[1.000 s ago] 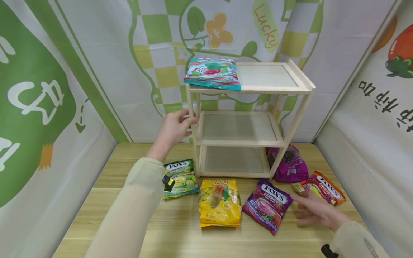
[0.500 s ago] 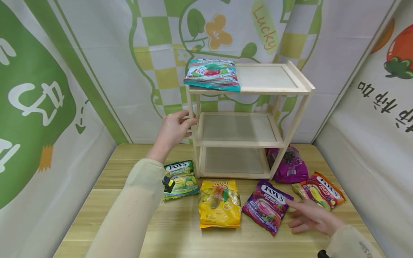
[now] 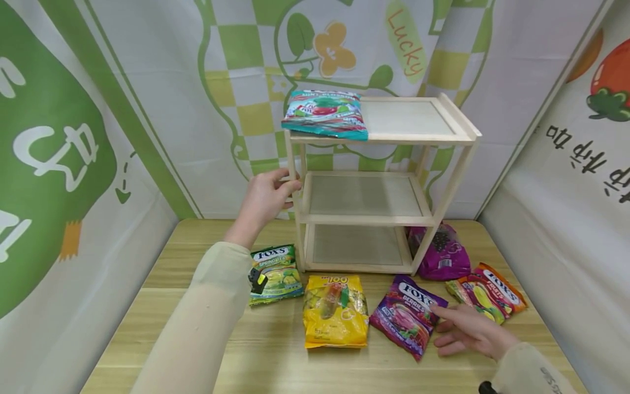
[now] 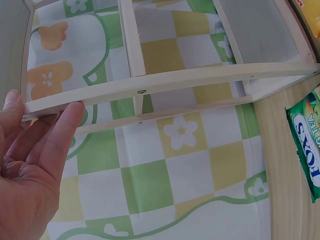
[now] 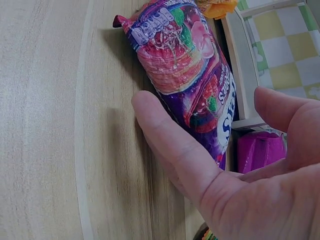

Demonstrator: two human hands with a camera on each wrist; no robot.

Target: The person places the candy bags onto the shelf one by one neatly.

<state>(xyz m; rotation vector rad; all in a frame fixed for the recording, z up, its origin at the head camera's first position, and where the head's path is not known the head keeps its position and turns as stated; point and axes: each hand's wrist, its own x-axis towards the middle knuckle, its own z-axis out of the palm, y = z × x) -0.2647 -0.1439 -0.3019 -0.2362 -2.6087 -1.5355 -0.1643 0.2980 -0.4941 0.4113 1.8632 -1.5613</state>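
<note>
A three-tier wooden shelf [image 3: 364, 220] stands on the table. My left hand [image 3: 266, 198] holds its left front post [image 4: 185, 77], thumb on one side and fingers on the other. A purple FOX'S Berries candy bag [image 3: 407, 317] lies before the shelf's right front corner. Right beside it is my right hand [image 3: 467, 331], thumb spread from the fingers. In the right wrist view, the fingertips are at the bag's edge and the thumb stands apart, with nothing between them. A teal FOX'S candy bag [image 3: 325, 114] lies on the top tier, at its left.
A yellow candy bag [image 3: 336, 312] lies before the shelf, and a green FOX'S bag [image 3: 276, 273] by its left foot. To the right are a magenta bag [image 3: 445, 254], partly behind the post, and an orange-red FOX'S Fruits bag [image 3: 489, 293]. Printed cloth walls enclose the wooden table [image 3: 275, 355].
My right hand has moved left and slightly down, from beside the Fruits bag to the Berries bag's right edge. The left hand keeps its hold on the post.
</note>
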